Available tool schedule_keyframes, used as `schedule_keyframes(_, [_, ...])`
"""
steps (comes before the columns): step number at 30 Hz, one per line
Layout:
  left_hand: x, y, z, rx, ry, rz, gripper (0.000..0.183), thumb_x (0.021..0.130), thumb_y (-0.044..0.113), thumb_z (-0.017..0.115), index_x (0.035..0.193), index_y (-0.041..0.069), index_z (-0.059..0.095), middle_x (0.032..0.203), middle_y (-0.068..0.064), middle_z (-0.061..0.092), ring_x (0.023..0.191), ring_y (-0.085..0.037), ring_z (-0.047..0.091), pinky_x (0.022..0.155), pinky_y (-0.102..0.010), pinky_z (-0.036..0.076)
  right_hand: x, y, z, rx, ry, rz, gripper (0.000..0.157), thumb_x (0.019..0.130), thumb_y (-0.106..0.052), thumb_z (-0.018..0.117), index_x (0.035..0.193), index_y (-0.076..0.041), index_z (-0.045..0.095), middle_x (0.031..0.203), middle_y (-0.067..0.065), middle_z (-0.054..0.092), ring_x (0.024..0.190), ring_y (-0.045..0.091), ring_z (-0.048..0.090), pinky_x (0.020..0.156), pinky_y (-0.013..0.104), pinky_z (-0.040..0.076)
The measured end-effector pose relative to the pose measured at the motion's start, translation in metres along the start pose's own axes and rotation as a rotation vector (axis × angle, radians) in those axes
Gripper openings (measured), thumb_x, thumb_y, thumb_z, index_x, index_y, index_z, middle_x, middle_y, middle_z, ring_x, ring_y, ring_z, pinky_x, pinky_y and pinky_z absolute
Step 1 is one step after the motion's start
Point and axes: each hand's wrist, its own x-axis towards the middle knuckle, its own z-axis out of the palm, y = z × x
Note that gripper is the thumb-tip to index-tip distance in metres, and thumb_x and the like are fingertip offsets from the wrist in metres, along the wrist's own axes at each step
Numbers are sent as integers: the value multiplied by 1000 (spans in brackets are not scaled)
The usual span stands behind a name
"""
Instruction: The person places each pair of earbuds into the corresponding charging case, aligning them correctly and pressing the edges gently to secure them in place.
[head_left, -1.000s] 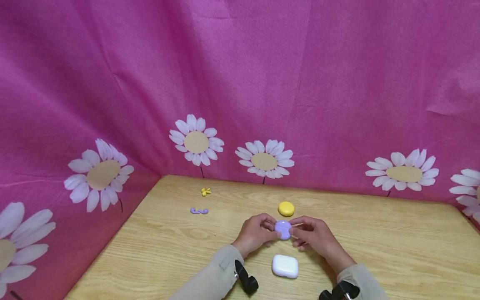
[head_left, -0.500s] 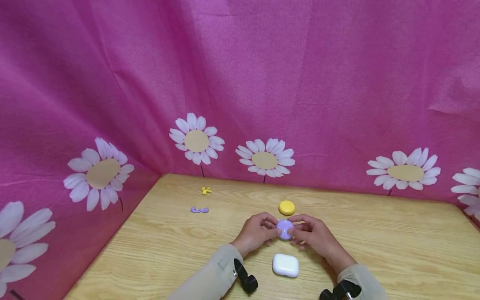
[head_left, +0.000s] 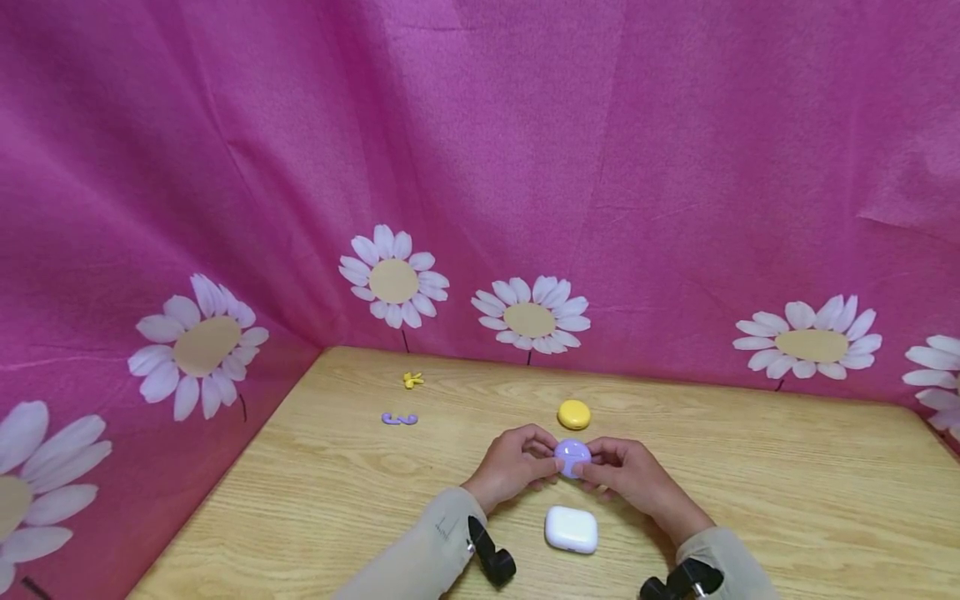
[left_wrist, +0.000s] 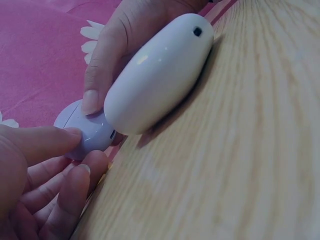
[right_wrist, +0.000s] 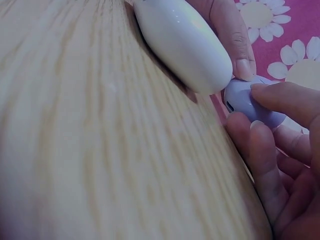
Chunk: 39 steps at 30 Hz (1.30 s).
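Between both hands is a round purple earbud case [head_left: 573, 457], its lid seam showing in the left wrist view. My left hand [head_left: 512, 465] pinches its left side with thumb and fingers. From the right side my right hand [head_left: 636, 477] pinches the same case, thumb on its face. The charging port of the purple case [right_wrist: 244, 102] shows as a dark slot in the right wrist view. A white earbud case [head_left: 572, 530] lies on the table just in front of the hands. Behind the purple case sits a round yellow case [head_left: 574, 414].
Two purple earbuds [head_left: 399, 419] lie at the back left of the wooden table [head_left: 300, 500]. Farther back are yellow earbuds [head_left: 412, 381], close together. A pink cloth [head_left: 660, 167] with printed daisies stands behind and to the left.
The purple case has shifted slightly to the right and turned a little in the fingers. Both hands keep their hold on it; the other things stay put.
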Motion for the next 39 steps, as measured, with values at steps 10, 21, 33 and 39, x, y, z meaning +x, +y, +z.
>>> schedule_keyframes(10, [-1, 1, 0, 19, 6, 13, 20, 84, 13, 76, 101, 9, 65, 87, 0, 65, 68, -12, 62, 58, -28, 53, -1, -1, 0, -7, 6, 2, 35, 87, -22, 72, 109, 4, 64, 88, 7, 69, 75, 16, 65, 59, 31, 53])
schedule_keyframes(21, [1, -1, 0, -94, -34, 84, 27, 87, 10, 71, 114, 14, 65, 95, -3, 63, 80, -13, 64, 65, -31, 57, -3, 2, 3, 18, 117, -12, 34, 86, -21, 74, 111, 0, 66, 85, 7, 69, 76, 14, 63, 53, 29, 50])
schedule_keyframes(33, [2, -2, 0, -247, -101, 112, 35, 86, 3, 71, 119, 5, 61, 105, -9, 67, 90, -19, 68, 74, -36, 57, -1, 6, 6, 145, 177, -92, 36, 87, -16, 72, 115, 6, 64, 97, 8, 69, 82, 13, 63, 62, 35, 56])
schedule_keyframes(39, [3, -3, 0, -266, -97, 102, 34, 86, -1, 70, 118, 7, 61, 102, -9, 68, 87, -20, 68, 74, -36, 57, -2, 9, 7, 218, 133, -125, 40, 89, -12, 70, 121, 9, 58, 101, 10, 70, 87, 14, 66, 68, 37, 58])
